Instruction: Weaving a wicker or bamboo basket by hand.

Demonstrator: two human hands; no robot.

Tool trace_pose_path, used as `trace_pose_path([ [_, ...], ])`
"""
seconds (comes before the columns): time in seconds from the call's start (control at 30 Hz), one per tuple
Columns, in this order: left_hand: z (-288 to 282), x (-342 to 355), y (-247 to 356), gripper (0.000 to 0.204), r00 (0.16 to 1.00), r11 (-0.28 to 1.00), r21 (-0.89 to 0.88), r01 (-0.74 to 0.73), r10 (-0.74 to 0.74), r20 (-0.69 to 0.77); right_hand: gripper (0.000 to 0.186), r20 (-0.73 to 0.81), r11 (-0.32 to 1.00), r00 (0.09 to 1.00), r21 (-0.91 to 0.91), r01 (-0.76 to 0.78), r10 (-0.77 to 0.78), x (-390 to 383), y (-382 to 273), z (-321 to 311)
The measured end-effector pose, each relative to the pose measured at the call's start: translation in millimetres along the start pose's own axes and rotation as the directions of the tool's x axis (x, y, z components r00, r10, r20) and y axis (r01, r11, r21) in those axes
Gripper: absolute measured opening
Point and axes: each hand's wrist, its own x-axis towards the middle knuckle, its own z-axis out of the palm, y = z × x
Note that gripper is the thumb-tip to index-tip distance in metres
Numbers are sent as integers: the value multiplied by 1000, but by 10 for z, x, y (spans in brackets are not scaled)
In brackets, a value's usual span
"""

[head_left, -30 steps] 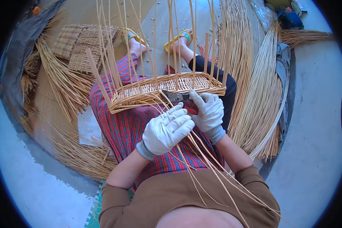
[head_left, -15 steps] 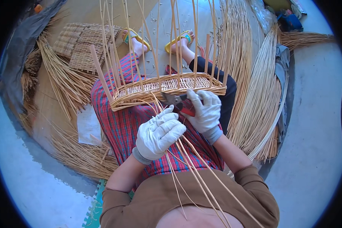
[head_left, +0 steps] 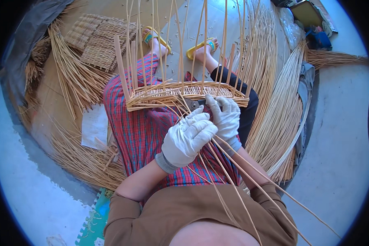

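Observation:
My left hand (head_left: 187, 137) wears a white glove and is closed around several long pale cane strands (head_left: 238, 188) that trail down across my brown top. My right hand (head_left: 225, 121), also gloved, grips dark-bladed pruning shears (head_left: 194, 105) beside the near rim of a shallow oblong woven basket (head_left: 145, 100), where strands converge; the shears' handles are mostly hidden by both hands. The basket rests across my lap, with thin upright stakes and thicker posts rising from it. Whether the blades are touching a strand I cannot tell.
Cane bundles (head_left: 281, 123) lie to my right, with loose bundles (head_left: 78, 82) to my left near woven panels (head_left: 98, 45). A white sheet (head_left: 93, 127) is at left, a green foam mat (head_left: 90, 221) lower left, a blue item (head_left: 317, 39) upper right.
The basket and both hands appear slightly higher and further right as the view has shifted. The loose strand ends have swung to the right. The shears are now more hidden behind my hands.

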Motion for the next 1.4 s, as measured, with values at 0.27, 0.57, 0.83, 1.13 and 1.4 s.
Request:
trace_pose_path([
  [0.27,-34,-42,54,33,999,1000,-22,5,-6,-45,62,-159,992,987,-121,-46,27,-56,-136,397],
  [0.57,-162,-85,131,33,1000,1000,17,-20,20,-10,76,218,970,976,231,-77,26,-20,-108,118],
  [0.83,-521,-97,354,29,976,973,165,161,-182,121,83,97,981,992,180,67,-85,117,-373,39],
  [1.13,-572,-16,539,29,969,988,130,86,-114,221,66,337,928,925,369,40,-174,91,-335,22],
  [1.4,-377,-167,378,30,955,977,135,162,-190,227,61,705,433,677,553,-712,212,-330,-147,-288],
])
